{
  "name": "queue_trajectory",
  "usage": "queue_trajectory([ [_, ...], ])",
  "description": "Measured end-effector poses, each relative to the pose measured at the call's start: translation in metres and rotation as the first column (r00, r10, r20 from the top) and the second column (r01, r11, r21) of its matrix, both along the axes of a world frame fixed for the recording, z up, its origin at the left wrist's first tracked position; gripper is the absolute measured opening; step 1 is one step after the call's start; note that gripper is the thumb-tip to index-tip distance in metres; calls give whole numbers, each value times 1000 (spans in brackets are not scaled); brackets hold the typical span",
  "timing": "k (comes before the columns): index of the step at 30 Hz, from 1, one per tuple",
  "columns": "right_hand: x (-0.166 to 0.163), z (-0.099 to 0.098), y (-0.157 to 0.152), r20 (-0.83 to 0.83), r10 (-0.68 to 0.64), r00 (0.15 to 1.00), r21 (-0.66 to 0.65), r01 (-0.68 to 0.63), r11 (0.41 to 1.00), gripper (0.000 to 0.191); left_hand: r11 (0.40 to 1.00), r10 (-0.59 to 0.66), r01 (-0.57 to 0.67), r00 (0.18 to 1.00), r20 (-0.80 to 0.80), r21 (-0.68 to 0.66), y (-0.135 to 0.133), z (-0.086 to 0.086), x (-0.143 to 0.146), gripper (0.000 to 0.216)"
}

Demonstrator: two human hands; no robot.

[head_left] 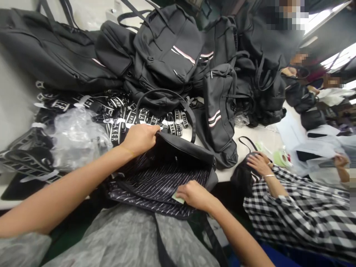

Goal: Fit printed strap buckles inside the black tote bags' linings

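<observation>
Black bag [191, 147] gapes, lining [158, 185] white-streaked; left hand [142, 140] clasps its rim [169, 135]; right hand [194, 195] pinches a greenish scrap [178, 198].

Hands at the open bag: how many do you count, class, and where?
2: the left hand grips the bag at its upper edge; the right hand is over the lining, holding a green piece.

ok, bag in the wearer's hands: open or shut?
Open. The left hand holds up one edge of the black bag, exposing its striped lining; the right hand holds a pale green piece against it.
</observation>
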State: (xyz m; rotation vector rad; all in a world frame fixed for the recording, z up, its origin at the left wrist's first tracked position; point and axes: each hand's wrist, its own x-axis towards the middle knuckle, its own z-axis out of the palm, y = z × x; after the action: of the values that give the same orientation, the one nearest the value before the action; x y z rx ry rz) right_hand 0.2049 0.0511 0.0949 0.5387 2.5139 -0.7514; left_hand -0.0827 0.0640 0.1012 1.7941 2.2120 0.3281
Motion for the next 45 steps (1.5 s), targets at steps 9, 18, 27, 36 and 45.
queue_trajectory([
  [9,-56,-19,65,-439,79,895,303,65,951,24,996,-76,86,974,214,-37,27,-18,-13,24],
  [18,-89,-39,91,-395,247,885,314,-123,942,20,984,100,72,539,836,-164,22,-40,-29,29],
  [27,-67,-72,145,-366,-610,703,150,692,707,24,933,355,-64,316,879,-354,27,-47,-37,34],
  [36,-76,-110,171,-458,-709,536,-72,773,630,20,864,499,-30,183,847,-503,43,-64,-50,48],
  [45,-72,-123,166,-494,-770,405,-213,802,558,30,887,460,-62,202,864,-458,41,-65,-47,43],
])
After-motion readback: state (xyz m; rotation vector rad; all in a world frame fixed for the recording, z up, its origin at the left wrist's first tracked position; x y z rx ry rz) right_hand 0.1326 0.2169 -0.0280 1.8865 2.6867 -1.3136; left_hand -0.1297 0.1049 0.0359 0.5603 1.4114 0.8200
